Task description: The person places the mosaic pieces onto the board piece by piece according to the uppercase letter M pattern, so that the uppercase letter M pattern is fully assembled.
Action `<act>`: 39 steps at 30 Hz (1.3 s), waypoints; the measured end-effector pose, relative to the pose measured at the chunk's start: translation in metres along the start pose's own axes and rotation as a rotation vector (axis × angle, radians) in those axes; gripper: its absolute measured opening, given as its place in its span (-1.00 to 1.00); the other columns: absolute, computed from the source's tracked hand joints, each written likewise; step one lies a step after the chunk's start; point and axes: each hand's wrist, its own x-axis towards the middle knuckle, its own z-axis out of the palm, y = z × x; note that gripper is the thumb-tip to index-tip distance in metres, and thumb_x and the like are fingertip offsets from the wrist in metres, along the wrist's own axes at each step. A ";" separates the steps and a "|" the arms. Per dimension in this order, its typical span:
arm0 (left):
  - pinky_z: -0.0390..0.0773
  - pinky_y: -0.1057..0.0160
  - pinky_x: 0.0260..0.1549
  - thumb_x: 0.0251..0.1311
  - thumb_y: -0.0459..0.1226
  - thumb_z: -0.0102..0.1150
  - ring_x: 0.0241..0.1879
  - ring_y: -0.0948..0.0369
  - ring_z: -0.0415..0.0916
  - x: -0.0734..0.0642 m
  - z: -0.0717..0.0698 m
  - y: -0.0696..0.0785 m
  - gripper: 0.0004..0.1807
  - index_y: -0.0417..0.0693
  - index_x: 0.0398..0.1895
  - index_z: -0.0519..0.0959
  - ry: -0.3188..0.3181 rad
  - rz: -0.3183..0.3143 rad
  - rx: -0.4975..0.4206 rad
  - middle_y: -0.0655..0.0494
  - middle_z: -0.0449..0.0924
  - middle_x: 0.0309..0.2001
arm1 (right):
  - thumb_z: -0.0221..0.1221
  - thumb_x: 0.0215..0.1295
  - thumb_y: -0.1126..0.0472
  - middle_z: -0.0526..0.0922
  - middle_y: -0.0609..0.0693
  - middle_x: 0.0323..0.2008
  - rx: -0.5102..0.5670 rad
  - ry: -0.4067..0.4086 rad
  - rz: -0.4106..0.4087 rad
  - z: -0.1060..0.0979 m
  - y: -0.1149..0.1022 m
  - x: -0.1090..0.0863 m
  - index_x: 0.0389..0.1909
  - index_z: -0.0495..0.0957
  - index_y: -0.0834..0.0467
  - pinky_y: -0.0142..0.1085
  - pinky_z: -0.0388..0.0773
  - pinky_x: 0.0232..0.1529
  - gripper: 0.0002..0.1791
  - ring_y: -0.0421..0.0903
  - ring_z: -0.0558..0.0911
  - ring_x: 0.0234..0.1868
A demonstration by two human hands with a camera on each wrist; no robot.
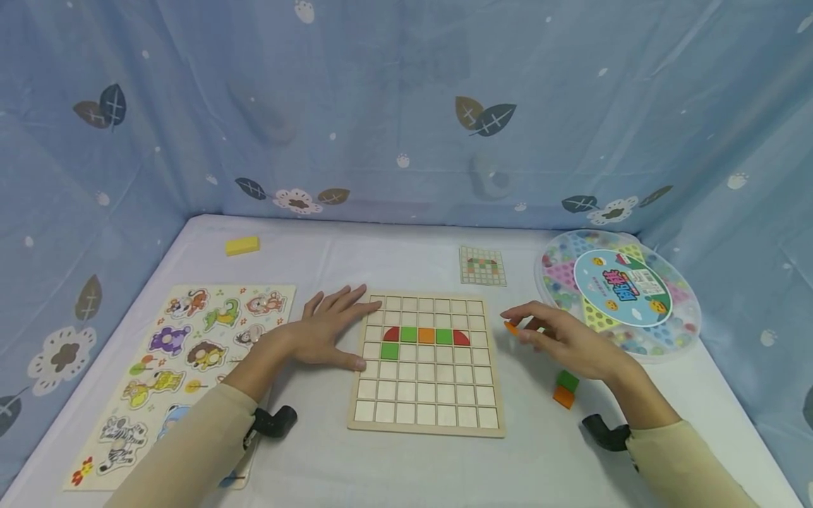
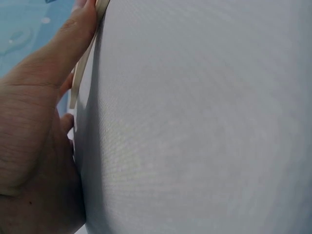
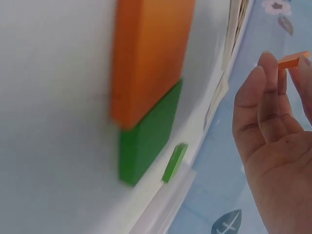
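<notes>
A wooden grid board (image 1: 427,427) lies flat in the middle of the table. One row on it holds a red rounded tile (image 1: 392,334), a green tile (image 1: 408,335), an orange tile (image 1: 426,336), another green and another red rounded tile; a further green tile (image 1: 390,351) sits below the left red one. My left hand (image 1: 324,328) rests with spread fingers at the board's left edge, thumb against it. To the right of the board, my right hand (image 1: 565,342) pinches a small orange tile (image 3: 291,61) between thumb and fingers.
Loose green (image 1: 568,382) and orange (image 1: 563,397) tiles lie beside my right wrist. A pattern card (image 1: 483,266) sits behind the board, a round game box (image 1: 552,282) at the back right. At left are an animal puzzle board (image 1: 209,374) and a yellow block (image 1: 242,245).
</notes>
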 end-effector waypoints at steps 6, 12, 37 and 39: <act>-0.40 -0.39 0.47 0.03 0.38 0.36 0.66 -0.06 -0.42 0.000 0.000 0.000 0.15 0.35 0.66 0.04 -0.004 -0.009 -0.003 0.08 -0.31 0.70 | 0.12 0.55 0.25 0.58 0.14 0.17 0.037 -0.030 -0.015 0.005 -0.006 0.010 0.30 0.51 0.14 -0.19 0.66 -0.22 -0.64 0.05 0.66 -0.16; -0.40 -0.38 0.48 0.03 0.40 0.34 0.66 -0.04 -0.42 0.000 0.000 0.000 0.16 0.38 0.66 0.03 -0.003 -0.011 0.005 0.11 -0.32 0.70 | 0.13 0.55 0.23 0.59 0.01 0.18 0.025 -0.046 -0.031 0.010 -0.012 0.019 0.27 0.53 0.15 -0.21 0.66 -0.21 -0.66 0.02 0.67 -0.08; -0.40 -0.38 0.47 0.04 0.39 0.33 0.65 -0.07 -0.43 0.003 0.003 -0.004 0.17 0.36 0.67 0.00 -0.001 0.006 0.019 0.06 -0.34 0.70 | 0.15 0.53 0.26 0.57 0.11 0.18 0.136 -0.147 -0.162 0.042 -0.040 0.065 0.23 0.53 0.22 -0.20 0.69 -0.06 -0.67 0.07 0.66 -0.02; -0.39 -0.38 0.47 0.04 0.41 0.32 0.65 -0.07 -0.43 0.003 0.002 -0.004 0.17 0.37 0.67 -0.01 -0.003 0.004 0.026 0.07 -0.34 0.70 | 0.15 0.53 0.27 0.59 0.06 0.16 0.127 -0.147 -0.178 0.046 -0.042 0.068 0.23 0.54 0.21 -0.22 0.67 -0.05 -0.68 0.01 0.66 -0.02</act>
